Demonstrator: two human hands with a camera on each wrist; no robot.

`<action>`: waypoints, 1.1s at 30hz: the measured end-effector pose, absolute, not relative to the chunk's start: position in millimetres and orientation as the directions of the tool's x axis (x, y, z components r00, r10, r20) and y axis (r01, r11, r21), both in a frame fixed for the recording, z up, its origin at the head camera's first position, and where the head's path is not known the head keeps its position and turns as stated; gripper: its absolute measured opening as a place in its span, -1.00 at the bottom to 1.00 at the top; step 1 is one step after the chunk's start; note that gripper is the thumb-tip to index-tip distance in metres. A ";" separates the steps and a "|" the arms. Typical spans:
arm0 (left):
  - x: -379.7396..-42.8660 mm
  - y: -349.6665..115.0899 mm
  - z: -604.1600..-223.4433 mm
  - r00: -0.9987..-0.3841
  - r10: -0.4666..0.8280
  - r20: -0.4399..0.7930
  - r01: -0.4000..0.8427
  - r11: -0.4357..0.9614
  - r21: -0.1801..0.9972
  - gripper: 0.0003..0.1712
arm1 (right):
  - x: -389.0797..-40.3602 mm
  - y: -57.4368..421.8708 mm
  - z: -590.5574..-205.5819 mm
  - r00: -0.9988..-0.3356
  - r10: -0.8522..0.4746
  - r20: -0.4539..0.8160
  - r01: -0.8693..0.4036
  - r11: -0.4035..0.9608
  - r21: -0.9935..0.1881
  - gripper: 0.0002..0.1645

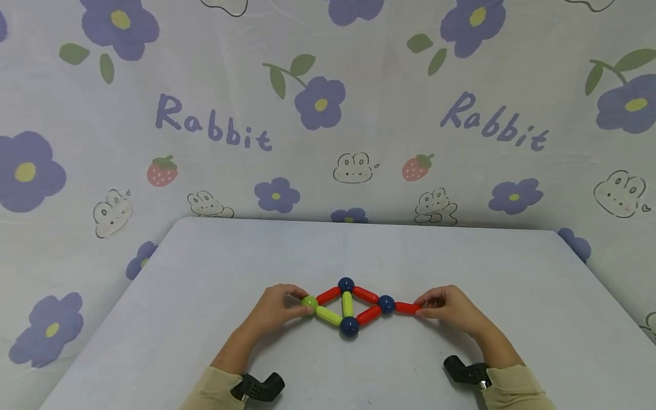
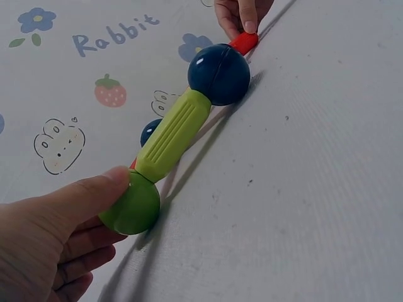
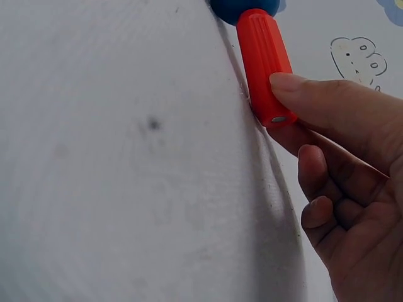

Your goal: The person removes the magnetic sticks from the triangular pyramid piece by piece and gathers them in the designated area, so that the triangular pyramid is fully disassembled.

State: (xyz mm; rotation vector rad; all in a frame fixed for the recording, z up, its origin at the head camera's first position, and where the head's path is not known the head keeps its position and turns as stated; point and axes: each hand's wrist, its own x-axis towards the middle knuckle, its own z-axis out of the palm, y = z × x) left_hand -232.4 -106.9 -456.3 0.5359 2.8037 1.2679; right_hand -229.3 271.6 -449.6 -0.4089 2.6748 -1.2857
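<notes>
A flat diamond of magnetic rods and balls spans the space between both hands, with a yellow-green rod (image 1: 347, 304) across its middle. My left hand (image 1: 281, 304) pinches the green ball (image 2: 131, 204) at the left corner between thumb and fingers. Dark blue balls form the top, bottom (image 1: 349, 326) and right (image 1: 386, 304) corners. From the right corner a red rod (image 3: 263, 66) sticks out, and my right hand (image 1: 451, 307) pinches its outer end between thumb and forefinger. A metal tip shows on that end in the right wrist view.
The pieces are over a white tabletop (image 1: 205, 256). Behind it hangs a cloth (image 1: 384, 114) printed with flowers, rabbits and strawberries. A black device (image 1: 261, 388) is worn on the left wrist, and another black device (image 1: 463, 371) on the right.
</notes>
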 end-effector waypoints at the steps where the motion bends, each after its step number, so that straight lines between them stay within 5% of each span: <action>1: -232.1 -107.1 -456.4 -0.941 0.316 0.123 0.300 0.610 0.733 -0.67 | -229.1 271.5 -449.9 -0.953 -0.304 -0.013 -0.180 0.599 -0.781 -0.73; 33: -229.2 -111.6 -467.0 -0.935 0.333 0.127 0.318 0.621 0.716 -0.64 | -226.6 249.1 -435.8 -0.947 -0.321 0.033 -0.244 0.644 -0.725 -0.70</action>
